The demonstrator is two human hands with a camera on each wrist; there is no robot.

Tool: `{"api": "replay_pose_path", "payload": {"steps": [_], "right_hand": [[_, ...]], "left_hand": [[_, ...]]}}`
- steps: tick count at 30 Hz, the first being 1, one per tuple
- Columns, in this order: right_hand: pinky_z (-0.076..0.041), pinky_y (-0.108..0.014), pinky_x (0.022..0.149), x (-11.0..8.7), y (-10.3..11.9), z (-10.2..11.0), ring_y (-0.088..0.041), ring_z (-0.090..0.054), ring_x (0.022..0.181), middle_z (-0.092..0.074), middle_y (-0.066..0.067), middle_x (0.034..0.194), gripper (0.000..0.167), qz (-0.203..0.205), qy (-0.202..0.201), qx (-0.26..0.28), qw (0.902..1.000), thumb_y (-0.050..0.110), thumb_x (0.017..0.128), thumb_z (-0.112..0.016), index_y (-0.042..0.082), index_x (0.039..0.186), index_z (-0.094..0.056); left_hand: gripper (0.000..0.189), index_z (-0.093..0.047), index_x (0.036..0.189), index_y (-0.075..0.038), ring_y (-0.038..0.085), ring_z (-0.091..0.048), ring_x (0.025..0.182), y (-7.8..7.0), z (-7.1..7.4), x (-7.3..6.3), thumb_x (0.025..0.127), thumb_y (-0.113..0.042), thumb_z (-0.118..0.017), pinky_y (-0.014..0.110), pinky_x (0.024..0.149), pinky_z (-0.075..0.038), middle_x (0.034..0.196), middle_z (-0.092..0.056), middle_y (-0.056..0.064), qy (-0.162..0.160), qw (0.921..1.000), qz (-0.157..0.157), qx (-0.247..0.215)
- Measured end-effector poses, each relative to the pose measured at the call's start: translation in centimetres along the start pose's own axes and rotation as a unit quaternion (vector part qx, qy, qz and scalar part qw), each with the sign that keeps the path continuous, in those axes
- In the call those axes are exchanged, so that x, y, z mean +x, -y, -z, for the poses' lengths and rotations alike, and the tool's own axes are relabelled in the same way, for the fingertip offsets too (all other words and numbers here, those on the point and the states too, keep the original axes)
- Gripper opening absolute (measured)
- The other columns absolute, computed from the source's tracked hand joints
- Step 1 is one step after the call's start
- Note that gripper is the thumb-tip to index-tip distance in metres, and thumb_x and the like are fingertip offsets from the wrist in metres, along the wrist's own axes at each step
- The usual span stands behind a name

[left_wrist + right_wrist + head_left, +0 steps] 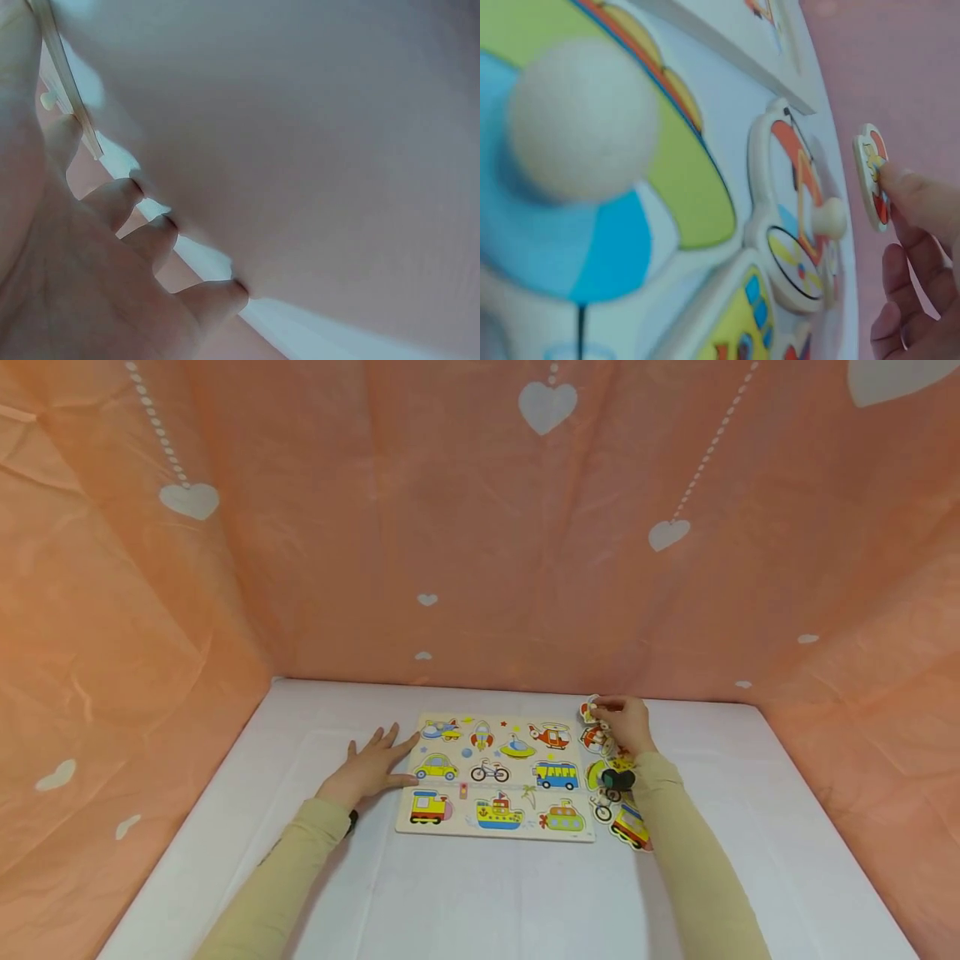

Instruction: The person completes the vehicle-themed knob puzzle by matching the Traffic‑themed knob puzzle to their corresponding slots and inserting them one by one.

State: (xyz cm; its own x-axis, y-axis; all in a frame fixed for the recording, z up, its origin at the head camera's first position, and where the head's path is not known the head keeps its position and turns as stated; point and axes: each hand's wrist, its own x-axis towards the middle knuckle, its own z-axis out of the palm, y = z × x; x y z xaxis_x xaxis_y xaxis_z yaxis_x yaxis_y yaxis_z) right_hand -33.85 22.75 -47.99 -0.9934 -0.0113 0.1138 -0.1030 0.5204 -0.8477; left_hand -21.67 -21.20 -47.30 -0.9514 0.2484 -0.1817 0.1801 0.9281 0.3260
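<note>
A wooden puzzle board [460, 818] printed with vehicles lies flat on the table. My left hand [372, 768] rests at its left edge with fingers spread, thumb and index finger reaching the board's side. In the left wrist view, the fingertips of the left hand [60, 247] press on the white surface. Beyond the board's right edge, my right hand [630, 724] pinches a small red, white and yellow puzzle piece [864, 169], raised off the other pieces. Just below it lie a helicopter piece [799, 161] with a wooden knob and a green-and-blue piece [697, 202].
More knobbed pieces are heaped along the board's right side, among them a bicycle piece [602, 807] and a train piece [630, 827]; the right forearm covers part of the heap. An orange cloth [480, 543] with white hearts surrounds the white table [465, 902].
</note>
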Motion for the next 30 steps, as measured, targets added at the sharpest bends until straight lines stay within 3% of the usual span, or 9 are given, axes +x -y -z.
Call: {"api": "replay_pose_path", "payload": {"steps": [6,14,19,26,30], "right_hand": [[-0.049,-0.031,0.072,-0.9,0.9,0.4,-0.026,-0.056,0.093,-0.065,-0.015,0.102,0.024,0.013,0.012,-0.025,0.9995,0.02,0.088,-0.072,0.002,0.104,-0.073],[-0.05,-0.028,0.06,-2.1,2.2,0.4,-0.026,-0.06,0.084,-0.065,-0.014,0.1,0.022,0.037,0.04,-0.017,0.9984,0.019,0.088,-0.071,0.003,0.103,-0.073],[-0.053,-0.032,0.066,-2.3,3.2,-0.2,-0.026,-0.064,0.084,-0.067,-0.014,0.099,0.02,0.049,0.051,-0.008,0.9974,0.016,0.087,-0.072,0.003,0.102,-0.073],[-0.05,-0.028,0.062,-2.5,4.2,-1.2,-0.026,-0.059,0.091,-0.066,-0.014,0.104,0.02,0.061,0.063,-0.015,0.996,0.013,0.086,-0.073,0.002,0.102,-0.073],[-0.05,-0.028,0.069,-2.7,4.8,-1.9,-0.028,-0.059,0.095,-0.067,-0.014,0.104,0.019,0.065,0.074,-0.011,0.9951,0.012,0.085,-0.074,0.002,0.101,-0.073]], "left_hand": [[0.088,-0.03,0.151,-0.02,0.048,-0.009,0.14,0.0,0.1,0.0,0.08,-0.058,-0.064,0.075,0.101,-0.003,0.155,-0.014,0.024,0.002,1.0,-0.002,-0.004],[0.088,-0.028,0.152,-0.022,0.048,-0.008,0.14,0.0,0.3,0.1,0.081,-0.058,-0.064,0.075,0.101,-0.003,0.156,-0.013,0.023,0.009,0.9999,-0.001,-0.006],[0.087,-0.028,0.152,-0.02,0.049,-0.009,0.139,0.1,0.5,0.0,0.082,-0.057,-0.064,0.076,0.1,-0.005,0.155,-0.013,0.024,0.011,0.9999,-0.004,-0.003],[0.087,-0.027,0.152,-0.02,0.048,-0.009,0.14,0.0,0.6,0.1,0.082,-0.057,-0.063,0.077,0.099,-0.005,0.155,-0.013,0.024,0.011,0.9999,-0.005,0.0],[0.087,-0.028,0.152,-0.02,0.048,-0.009,0.14,-0.1,0.5,0.0,0.082,-0.057,-0.064,0.077,0.099,-0.005,0.155,-0.013,0.025,0.011,0.9999,-0.005,-0.005]]}}
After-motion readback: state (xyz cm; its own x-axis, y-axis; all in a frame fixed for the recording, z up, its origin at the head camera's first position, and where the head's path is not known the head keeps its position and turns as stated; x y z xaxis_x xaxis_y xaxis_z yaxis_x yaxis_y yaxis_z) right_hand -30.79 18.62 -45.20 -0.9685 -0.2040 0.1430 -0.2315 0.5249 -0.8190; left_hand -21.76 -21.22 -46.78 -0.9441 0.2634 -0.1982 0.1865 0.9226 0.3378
